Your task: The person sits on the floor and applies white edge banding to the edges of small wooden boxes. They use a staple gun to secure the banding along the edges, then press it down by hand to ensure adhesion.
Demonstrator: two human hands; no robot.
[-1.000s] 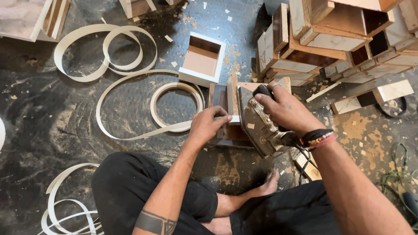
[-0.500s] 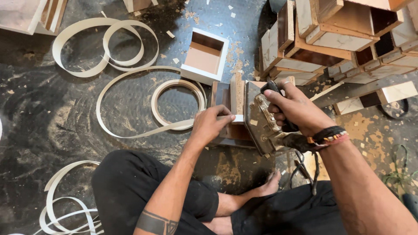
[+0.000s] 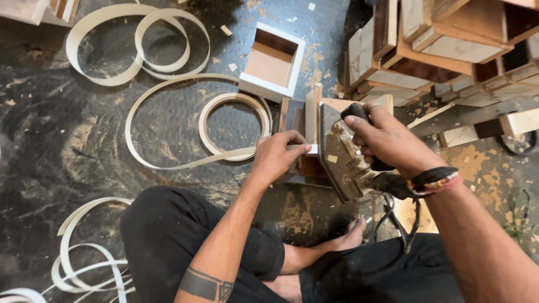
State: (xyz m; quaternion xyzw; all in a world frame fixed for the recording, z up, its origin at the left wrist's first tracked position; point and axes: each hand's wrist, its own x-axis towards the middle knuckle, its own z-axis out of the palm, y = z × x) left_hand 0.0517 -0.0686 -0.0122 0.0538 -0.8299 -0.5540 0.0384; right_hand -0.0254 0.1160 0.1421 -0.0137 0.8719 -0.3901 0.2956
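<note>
I sit cross-legged on a dark floor. My right hand grips the black handle of an old clothes iron, whose soleplate is tipped on edge against the side of a small wooden box in front of me. My left hand holds a white edge-banding strip against the box's near edge, fingertips pinching it beside the iron. The strip trails left into a loose coil on the floor. The iron's cord hangs below my right wrist.
A finished white-edged open box lies just beyond. Stacked wooden boxes fill the upper right. Loops of white banding lie upper left, and more banding loops lie lower left. Sawdust and chips are scattered about. My bare foot rests under the iron.
The iron has slid along the box edge away from me and tipped more upright. My left hand has stayed on the strip, shifting slightly with it.
</note>
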